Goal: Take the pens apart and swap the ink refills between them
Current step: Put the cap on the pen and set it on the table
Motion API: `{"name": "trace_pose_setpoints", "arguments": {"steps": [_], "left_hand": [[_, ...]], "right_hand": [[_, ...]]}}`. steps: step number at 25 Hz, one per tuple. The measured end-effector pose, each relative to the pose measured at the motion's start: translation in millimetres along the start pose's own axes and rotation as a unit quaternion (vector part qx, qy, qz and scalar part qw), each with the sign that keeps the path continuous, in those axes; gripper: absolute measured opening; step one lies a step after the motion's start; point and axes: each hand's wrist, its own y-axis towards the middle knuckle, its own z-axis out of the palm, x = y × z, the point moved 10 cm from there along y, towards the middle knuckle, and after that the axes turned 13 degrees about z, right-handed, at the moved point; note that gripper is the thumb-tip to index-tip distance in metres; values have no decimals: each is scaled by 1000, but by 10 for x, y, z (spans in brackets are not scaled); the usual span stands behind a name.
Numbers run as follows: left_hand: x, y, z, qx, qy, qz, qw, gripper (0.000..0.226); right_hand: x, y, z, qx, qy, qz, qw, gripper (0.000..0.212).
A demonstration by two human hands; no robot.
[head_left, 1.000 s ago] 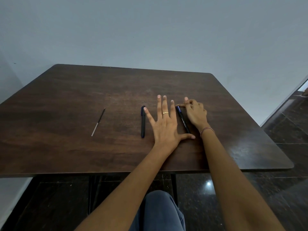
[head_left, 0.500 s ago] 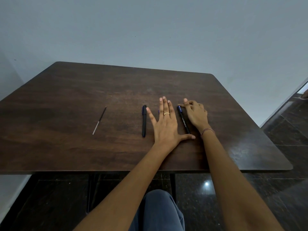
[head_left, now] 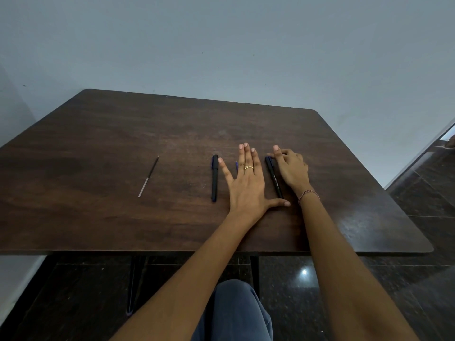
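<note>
Two dark pens lie on the brown table (head_left: 98,148). The left pen (head_left: 214,178) lies free, just left of my left hand (head_left: 246,185). That hand lies flat on the table with straight fingers, and a small blue piece (head_left: 236,165) peeks out beside them. Its thumb tip touches the near end of the right pen (head_left: 274,178). My right hand (head_left: 291,169) rests along that pen's right side, fingers curled, thumb and forefinger pinching its far capped end. A thin loose ink refill (head_left: 148,177) lies alone further left.
The table's near edge runs just in front of my forearms, with a dark tiled floor (head_left: 418,193) to the right and below. A pale wall (head_left: 221,45) stands behind the table. My knee (head_left: 234,313) shows under the table edge.
The fingers of my left hand have drawn closer together on the table. My right hand, both pens and the refill stay in place.
</note>
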Motion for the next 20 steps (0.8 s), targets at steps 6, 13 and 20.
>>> {"name": "trace_pose_setpoints", "arguments": {"steps": [6, 13, 20], "left_hand": [[-22, -15, -17, -11, -8, 15, 1000, 137], [-30, -13, -85, -35, -17, 23, 999, 134], [600, -134, -461, -165, -37, -15, 985, 97]], "right_hand": [[4, -24, -6, 6, 9, -2, 1000, 61], [6, -57, -80, -2, 62, -4, 998, 57], [-54, -65, -137, -5, 164, 10, 986, 55]]}}
